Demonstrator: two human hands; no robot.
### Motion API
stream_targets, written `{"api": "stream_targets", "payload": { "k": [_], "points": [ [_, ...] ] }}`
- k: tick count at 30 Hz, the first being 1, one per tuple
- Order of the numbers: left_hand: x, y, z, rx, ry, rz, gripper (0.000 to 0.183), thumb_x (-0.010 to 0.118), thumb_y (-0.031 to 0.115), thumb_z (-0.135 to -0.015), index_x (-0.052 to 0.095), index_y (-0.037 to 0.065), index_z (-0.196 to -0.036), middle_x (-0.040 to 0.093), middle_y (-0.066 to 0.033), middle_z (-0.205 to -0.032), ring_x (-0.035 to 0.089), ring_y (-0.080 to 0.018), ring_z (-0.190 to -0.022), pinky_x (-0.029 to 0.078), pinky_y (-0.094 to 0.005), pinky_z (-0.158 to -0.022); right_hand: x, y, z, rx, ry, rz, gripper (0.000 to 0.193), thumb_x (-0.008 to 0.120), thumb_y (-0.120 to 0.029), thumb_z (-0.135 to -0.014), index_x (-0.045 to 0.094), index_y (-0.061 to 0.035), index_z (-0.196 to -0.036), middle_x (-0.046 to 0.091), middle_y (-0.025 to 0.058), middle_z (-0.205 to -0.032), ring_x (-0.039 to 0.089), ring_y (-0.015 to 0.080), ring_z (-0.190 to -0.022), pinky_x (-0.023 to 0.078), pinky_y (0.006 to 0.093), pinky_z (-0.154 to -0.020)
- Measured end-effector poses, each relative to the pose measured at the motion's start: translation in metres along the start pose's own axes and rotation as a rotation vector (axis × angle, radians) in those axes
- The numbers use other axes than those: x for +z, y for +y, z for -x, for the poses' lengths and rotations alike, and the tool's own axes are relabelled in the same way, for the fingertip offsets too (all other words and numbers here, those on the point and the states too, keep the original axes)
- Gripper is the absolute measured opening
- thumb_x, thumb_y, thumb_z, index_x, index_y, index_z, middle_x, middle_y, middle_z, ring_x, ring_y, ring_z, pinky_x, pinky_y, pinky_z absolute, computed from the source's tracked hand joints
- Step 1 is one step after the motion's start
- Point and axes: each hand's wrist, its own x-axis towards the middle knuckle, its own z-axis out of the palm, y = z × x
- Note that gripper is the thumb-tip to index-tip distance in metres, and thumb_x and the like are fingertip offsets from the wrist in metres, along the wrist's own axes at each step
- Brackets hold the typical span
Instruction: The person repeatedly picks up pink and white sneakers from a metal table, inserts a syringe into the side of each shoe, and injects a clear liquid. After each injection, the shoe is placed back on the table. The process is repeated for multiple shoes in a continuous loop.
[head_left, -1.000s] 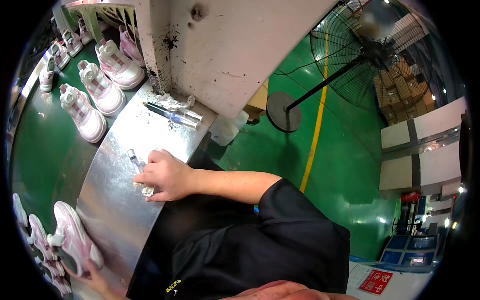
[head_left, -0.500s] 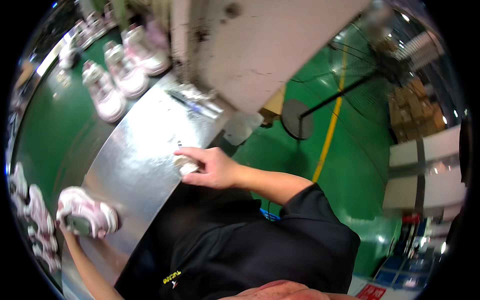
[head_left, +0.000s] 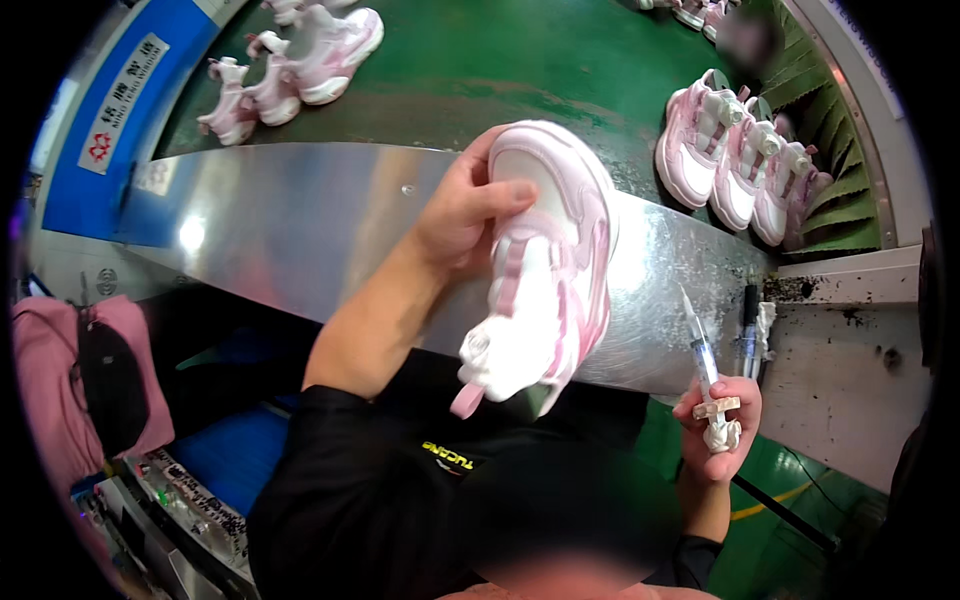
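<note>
A pink and white sneaker (head_left: 578, 215) is held up over the metal bench, its toe pointing away from me and its pink pull tab nearest me. My left hand (head_left: 450, 222) grips it by the left side of the toe, thumb on top; the fingers beneath are hidden. Lower right, my right hand (head_left: 738, 425) is closed around a clear syringe (head_left: 705, 360), whose thin tip points up and away. Pale wrapping covers its finger flange and plunger end. Shoe and syringe are apart.
The metal bench (head_left: 330, 200) runs across in front of me. Pens (head_left: 749, 325) lie at its right end beside a worn machine panel (head_left: 830, 370). Beyond it, sneakers (head_left: 735, 165) stand at right and more sneakers (head_left: 330, 60) at left on a green surface. Someone in pink (head_left: 60, 370) is at left.
My view has swung left. The sneaker, earlier low on the bench under my left hand, is now raised before me. The syringe in my right hand now shows plainly.
</note>
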Motion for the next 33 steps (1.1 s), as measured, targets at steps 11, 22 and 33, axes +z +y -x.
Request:
{"api": "stream_targets", "payload": {
  "k": [11,22,33],
  "points": [
    [-0.016,0.017,0.022,0.028,-0.166,-0.028,0.069,0.076,-0.002,-0.067,0.046,0.007,-0.129,0.059,-0.0067,-0.113,0.056,-0.0177,-0.107,0.046,-0.0343,-0.092,0.081,-0.014,-0.096,-0.143,-0.316,-0.346,0.063,0.06,-0.065,-0.076,0.049,-0.0081,-0.102,0.062,0.012,-0.067,0.047,0.0167,-0.054,0.036,0.0265,-0.049],
    [-0.008,0.022,0.028,0.011,-0.119,-0.093,0.074,0.083,0.007,-0.057,0.05,0.004,-0.123,0.059,-0.0113,-0.114,0.057,-0.0207,-0.108,0.045,-0.0348,-0.093,0.093,-0.01,-0.105,-0.003,-0.307,-0.353,0.064,0.062,-0.065,-0.074,0.053,-0.008,-0.101,0.063,0.0134,-0.069,0.051,0.0212,-0.063,0.04,0.0305,-0.059],
    [-0.01,0.02,0.03,0.016,-0.064,-0.08,0.075,0.081,0.007,-0.058,0.047,0.003,-0.125,0.059,-0.012,-0.114,0.057,-0.0213,-0.108,0.045,-0.0346,-0.093,0.087,-0.012,-0.101,0.013,-0.273,-0.312,0.063,0.065,-0.064,-0.072,0.057,-0.0088,-0.101,0.063,0.0142,-0.07,0.053,0.0225,-0.072,0.039,0.0305,-0.063]
  ]
}}
